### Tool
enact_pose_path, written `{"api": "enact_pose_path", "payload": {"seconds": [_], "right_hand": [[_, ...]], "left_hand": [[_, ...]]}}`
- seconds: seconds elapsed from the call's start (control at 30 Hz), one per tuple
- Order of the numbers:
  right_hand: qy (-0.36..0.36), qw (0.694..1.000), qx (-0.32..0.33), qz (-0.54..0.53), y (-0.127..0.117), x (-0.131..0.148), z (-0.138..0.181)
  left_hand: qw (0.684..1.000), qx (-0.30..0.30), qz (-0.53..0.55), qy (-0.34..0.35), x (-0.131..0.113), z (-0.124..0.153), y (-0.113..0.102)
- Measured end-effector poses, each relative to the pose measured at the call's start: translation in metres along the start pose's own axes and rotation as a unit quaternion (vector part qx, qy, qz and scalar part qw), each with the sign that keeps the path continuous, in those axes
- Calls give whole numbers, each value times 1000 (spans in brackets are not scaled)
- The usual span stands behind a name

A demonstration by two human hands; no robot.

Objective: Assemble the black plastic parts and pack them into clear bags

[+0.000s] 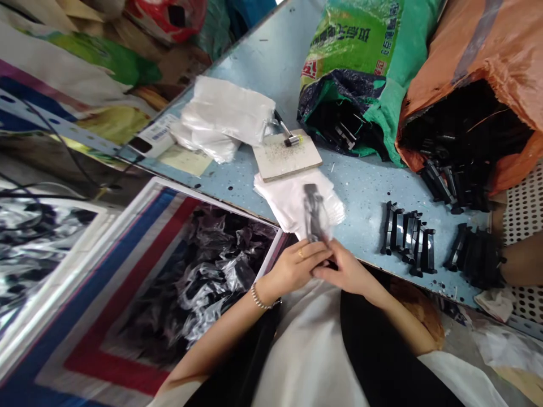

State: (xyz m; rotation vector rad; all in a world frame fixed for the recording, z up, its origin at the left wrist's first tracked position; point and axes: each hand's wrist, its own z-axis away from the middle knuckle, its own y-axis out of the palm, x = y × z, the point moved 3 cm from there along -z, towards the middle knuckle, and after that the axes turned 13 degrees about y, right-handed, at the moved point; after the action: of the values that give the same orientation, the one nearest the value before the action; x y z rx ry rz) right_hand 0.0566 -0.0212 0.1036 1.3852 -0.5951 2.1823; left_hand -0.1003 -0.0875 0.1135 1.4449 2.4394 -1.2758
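Observation:
My left hand, with a ring and a bead bracelet, and my right hand meet at the near edge of the blue table. Together they pinch the lower end of a black plastic part inside a clear bag, which stands up from my fingers and is blurred. Just behind it lies a small stack of flat clear bags. Both hands are closed on the bagged part.
Rows of black plastic parts and a darker heap lie to the right. A green sack and an orange sack hold more parts. A board carries a small hammer. A striped bag of packed pieces sits lower left.

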Motion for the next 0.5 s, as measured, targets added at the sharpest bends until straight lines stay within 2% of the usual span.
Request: {"api": "enact_pose_path", "payload": {"seconds": [0.03,0.07,0.1,0.13,0.17,0.23,0.27,0.3,0.33,0.4,0.47,0.5], "right_hand": [[-14,999,32,39,-5,2,7],[-23,996,37,78,-14,2,14],[-23,992,4,122,-28,-1,21],[-12,982,-65,176,-46,-6,26],[11,959,-157,237,-67,-13,30],[84,872,-326,356,-105,-29,34],[118,827,-373,404,-119,-37,33],[142,794,-392,442,-128,-43,30],[150,777,-391,471,-132,-48,26],[126,773,-361,506,-130,-51,16],[97,775,-342,522,-123,-49,10],[99,770,-345,527,-121,-48,9]], "left_hand": [[1000,-13,-5,-26,-1,7,-13],[998,-13,-12,-66,0,18,-30],[993,-6,-27,-113,3,34,-49],[985,11,-49,-164,9,54,-69],[973,29,-77,-214,17,79,-89],[943,53,-124,-306,37,137,-125],[925,65,-141,-346,47,168,-138],[906,77,-161,-384,56,199,-148],[889,88,-174,-414,64,227,-154],[859,104,-199,-459,73,269,-162],[843,98,-225,-479,77,286,-165],[838,89,-241,-482,80,283,-164]]}}
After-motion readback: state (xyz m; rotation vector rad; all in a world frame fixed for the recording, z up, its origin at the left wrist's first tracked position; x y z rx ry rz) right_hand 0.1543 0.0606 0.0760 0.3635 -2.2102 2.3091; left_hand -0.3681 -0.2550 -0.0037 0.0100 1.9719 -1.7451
